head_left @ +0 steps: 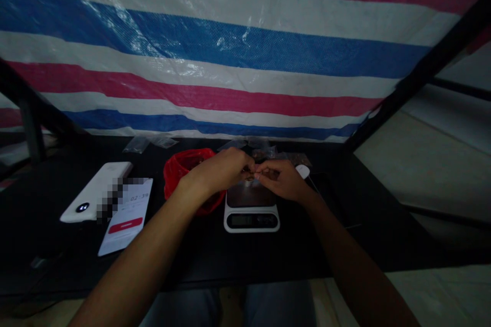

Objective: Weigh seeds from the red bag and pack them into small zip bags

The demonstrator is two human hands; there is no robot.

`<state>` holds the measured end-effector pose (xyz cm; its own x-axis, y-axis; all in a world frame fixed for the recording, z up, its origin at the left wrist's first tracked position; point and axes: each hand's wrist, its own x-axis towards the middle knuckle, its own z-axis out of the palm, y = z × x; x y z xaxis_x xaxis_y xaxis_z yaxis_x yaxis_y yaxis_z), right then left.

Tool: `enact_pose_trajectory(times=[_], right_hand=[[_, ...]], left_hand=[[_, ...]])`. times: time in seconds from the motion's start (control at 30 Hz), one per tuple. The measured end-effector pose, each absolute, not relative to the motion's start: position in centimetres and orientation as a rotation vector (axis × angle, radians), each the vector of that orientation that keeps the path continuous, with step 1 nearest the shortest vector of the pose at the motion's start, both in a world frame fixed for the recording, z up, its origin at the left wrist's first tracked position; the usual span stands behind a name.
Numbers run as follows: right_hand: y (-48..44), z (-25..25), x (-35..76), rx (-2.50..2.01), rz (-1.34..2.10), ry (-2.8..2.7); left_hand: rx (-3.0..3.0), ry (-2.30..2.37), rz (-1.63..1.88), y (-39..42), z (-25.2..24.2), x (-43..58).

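Scale (251,198) on a black surface (245,258), just right of a red bag (177,164). Over the scale's far end, our left hand (224,171) and right hand (284,179) meet, fingertips pinched narrowly around a small item (251,176) too dim to identify. We'd best work gently, keeping our wrists off the weighing plate.

Hard to see

My left hand (226,167) and right hand (286,179) partly hide the scale (251,197); its screen (241,220) looks blurry.
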<state>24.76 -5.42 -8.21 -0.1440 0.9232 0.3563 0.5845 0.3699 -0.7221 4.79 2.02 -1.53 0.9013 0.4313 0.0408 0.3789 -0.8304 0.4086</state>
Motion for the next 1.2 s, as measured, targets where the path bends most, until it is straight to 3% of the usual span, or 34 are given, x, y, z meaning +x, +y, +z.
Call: enact_pose_trajectory(times=[0.5,1.2], right_hand=[[-5.2,-8.0,24.7,-1.407,0.493,-1.735],[-5.6,-7.9,24.5,-1.362,0.498,-1.840]], left_hand=[[2.545,0.661,0.358,3.9,-2.2,2.7],[2.649,0.788,0.214,4.7,-4.3,3.2]])
